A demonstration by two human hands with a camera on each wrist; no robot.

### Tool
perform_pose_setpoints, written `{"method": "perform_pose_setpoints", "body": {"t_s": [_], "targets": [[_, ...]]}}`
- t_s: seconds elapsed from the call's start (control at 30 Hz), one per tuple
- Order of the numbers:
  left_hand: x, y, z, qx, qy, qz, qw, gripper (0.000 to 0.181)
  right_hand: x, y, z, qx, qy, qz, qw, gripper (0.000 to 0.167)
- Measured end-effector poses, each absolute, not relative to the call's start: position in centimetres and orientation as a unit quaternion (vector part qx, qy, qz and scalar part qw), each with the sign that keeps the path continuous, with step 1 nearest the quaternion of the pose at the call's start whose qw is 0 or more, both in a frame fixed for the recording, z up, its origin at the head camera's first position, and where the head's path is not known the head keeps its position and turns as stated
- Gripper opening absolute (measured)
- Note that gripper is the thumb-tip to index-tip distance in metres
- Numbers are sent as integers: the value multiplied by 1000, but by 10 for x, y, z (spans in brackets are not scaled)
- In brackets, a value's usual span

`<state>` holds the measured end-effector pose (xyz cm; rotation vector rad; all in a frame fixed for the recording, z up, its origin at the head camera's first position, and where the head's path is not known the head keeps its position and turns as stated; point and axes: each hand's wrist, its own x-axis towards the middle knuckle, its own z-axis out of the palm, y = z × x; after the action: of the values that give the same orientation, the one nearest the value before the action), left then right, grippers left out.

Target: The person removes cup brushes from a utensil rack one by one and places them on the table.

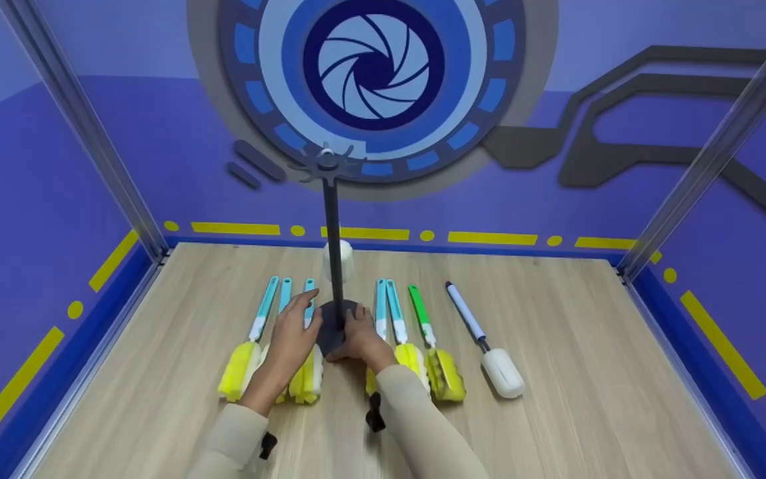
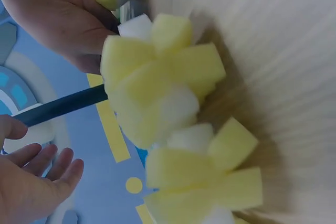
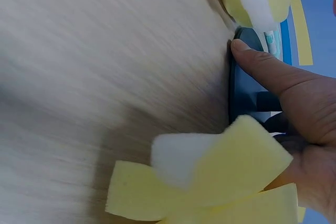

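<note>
A black stand [image 1: 332,233] rises upright at the middle of the table, with a ring of hooks [image 1: 328,164] on top and a round base [image 1: 328,332]. My right hand [image 1: 362,340] grips this base at its right side. Its thumb [image 3: 268,66] lies on the base's edge in the right wrist view. Just left of the base, my left hand [image 1: 293,342] hovers over blue-handled sponge brushes with its fingers loosely extended, holding nothing. Yellow-and-white sponge heads [image 2: 152,77] fill the middle of the left wrist view.
Right of the stand lie blue-handled sponge brushes [image 1: 394,313], a green-handled brush [image 1: 421,313] and a brush with a white head [image 1: 503,372]. Another blue-handled brush [image 1: 264,309] lies at far left. Behind the pole shows a white object [image 1: 346,259]. Blue panels [image 1: 157,153] enclose the table.
</note>
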<state>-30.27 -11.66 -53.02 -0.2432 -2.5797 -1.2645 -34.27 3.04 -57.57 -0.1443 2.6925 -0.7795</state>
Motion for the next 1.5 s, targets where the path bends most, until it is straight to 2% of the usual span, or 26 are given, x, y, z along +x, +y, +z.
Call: {"method": "perform_pose_setpoints", "body": {"t_s": [0.2, 0.63, 0.97, 1.5], "targets": [[-307, -110, -530, -82, -875, -462, 120, 41, -344, 31, -576, -50, 946, -269, 173, 114], [-322, -103, -527, -98, -837, -517, 151, 40, -343, 31, -576, -46, 947, -271, 168, 112], [-333, -96, -523, -86, -820, -550, 132, 45, -344, 30, -577, -46, 947, -270, 171, 114], [-352, -88, -512, -112, -780, -593, 165, 45, -344, 31, -576, -41, 944, -274, 179, 112]]}}
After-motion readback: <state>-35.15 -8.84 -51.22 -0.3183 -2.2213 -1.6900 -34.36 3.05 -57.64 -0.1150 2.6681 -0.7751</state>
